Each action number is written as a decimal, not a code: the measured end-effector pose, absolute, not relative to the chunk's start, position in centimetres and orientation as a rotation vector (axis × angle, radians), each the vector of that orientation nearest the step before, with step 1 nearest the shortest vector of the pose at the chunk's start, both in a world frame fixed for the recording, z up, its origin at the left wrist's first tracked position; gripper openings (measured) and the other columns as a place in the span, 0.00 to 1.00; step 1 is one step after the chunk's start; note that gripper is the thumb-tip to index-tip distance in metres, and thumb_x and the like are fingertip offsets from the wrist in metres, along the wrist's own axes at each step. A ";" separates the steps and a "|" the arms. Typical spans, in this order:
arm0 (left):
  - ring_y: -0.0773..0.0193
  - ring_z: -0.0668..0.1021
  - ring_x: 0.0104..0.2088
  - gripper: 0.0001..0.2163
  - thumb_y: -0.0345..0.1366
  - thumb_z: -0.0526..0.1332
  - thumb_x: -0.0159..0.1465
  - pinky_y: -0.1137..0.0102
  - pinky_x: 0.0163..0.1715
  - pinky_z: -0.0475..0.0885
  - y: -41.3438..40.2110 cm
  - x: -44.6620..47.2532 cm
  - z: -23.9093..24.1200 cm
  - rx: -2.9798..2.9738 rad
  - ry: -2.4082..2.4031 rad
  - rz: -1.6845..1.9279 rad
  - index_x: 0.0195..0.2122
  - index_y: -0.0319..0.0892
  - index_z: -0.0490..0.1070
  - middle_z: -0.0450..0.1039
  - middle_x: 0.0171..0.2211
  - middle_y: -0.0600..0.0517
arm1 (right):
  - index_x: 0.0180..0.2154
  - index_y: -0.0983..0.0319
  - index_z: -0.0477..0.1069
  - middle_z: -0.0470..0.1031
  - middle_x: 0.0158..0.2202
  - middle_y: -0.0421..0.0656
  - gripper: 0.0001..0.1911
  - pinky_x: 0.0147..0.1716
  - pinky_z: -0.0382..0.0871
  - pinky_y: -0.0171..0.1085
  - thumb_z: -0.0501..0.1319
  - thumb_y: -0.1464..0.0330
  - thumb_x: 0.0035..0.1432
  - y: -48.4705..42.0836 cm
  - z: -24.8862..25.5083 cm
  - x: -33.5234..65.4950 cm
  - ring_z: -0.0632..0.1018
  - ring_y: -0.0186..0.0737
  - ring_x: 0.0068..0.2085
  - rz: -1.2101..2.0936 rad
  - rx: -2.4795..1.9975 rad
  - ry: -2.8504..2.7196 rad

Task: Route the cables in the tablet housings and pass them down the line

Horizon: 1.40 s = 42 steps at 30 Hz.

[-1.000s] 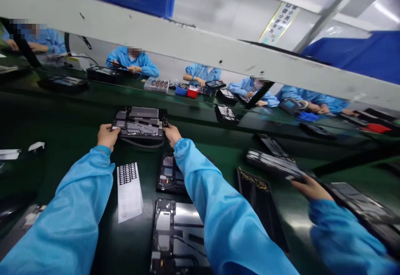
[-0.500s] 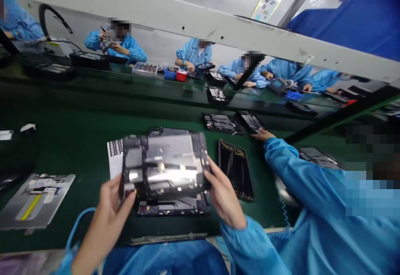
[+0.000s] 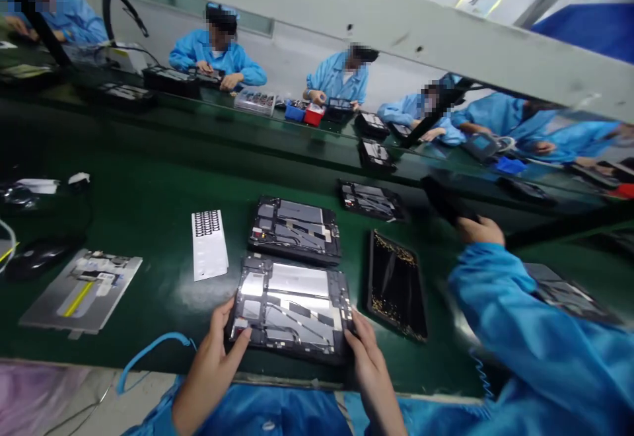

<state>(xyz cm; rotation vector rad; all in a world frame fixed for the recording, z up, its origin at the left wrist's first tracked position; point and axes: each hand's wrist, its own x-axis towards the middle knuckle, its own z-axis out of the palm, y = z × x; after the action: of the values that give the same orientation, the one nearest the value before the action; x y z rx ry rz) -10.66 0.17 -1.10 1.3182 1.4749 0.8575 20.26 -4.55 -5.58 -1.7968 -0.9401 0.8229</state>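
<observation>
An opened tablet (image 3: 297, 310), its silver batteries and flat cables exposed in a black frame, lies level low over the bench near its front edge. My left hand (image 3: 218, 350) grips its left edge, thumb on top at the lower left corner. On the right edge, my right hand (image 3: 370, 357) holds the same tablet, fingers along its side. Directly behind it, a second opened tablet (image 3: 297, 230) rests on the bench. White label sheets (image 3: 210, 254) with rows of black marks lie to the left of that one.
A black tray (image 3: 396, 284) with small gold-coloured parts is at right. A co-worker's hand (image 3: 480, 231) holds a dark device beyond it. Another opened tablet (image 3: 371, 199) lies farther back. At left are a silver panel (image 3: 84, 290) and a blue cord (image 3: 153, 347).
My hands have lowered the tablet toward the bench and levelled it, uncovering the tablet and label sheets behind. The co-worker's hand has lifted a dark device. The view has shifted.
</observation>
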 end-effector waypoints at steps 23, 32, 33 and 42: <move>0.52 0.71 0.63 0.29 0.47 0.62 0.66 0.58 0.62 0.69 4.9 -9.2 3.9 1.409 1.362 1.072 0.67 0.50 0.56 0.65 0.66 0.45 | 0.63 0.53 0.67 0.66 0.67 0.38 0.34 0.69 0.55 0.44 0.65 0.51 0.58 2.2 3.6 19.1 0.62 0.46 0.70 0.786 -1.718 -0.705; 0.49 0.73 0.61 0.27 0.45 0.60 0.65 0.51 0.62 0.66 19.4 -6.1 3.0 1.608 1.303 1.100 0.62 0.40 0.57 0.69 0.61 0.37 | 0.58 0.63 0.73 0.74 0.60 0.49 0.29 0.67 0.58 0.50 0.60 0.57 0.57 16.7 1.2 21.4 0.72 0.52 0.63 0.771 -1.564 -0.905; 0.48 0.72 0.62 0.27 0.45 0.59 0.65 0.51 0.62 0.65 19.5 -6.1 2.9 1.617 1.310 1.098 0.63 0.40 0.57 0.68 0.62 0.37 | 0.58 0.63 0.73 0.74 0.60 0.48 0.29 0.67 0.58 0.49 0.60 0.57 0.58 16.8 1.0 21.5 0.71 0.51 0.64 0.766 -1.564 -0.911; 0.51 0.70 0.64 0.28 0.45 0.59 0.66 0.53 0.65 0.63 19.6 -5.4 5.2 1.667 1.308 1.165 0.64 0.41 0.56 0.65 0.64 0.39 | 0.61 0.61 0.69 0.71 0.63 0.45 0.30 0.68 0.57 0.47 0.58 0.57 0.60 16.1 2.9 21.2 0.70 0.48 0.65 0.740 -1.512 -0.942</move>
<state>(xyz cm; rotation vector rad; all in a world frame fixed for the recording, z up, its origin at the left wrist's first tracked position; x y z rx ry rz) -5.44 19.61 5.18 1.6670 1.3080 1.1648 21.24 16.09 2.92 -1.5123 -0.9424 0.7398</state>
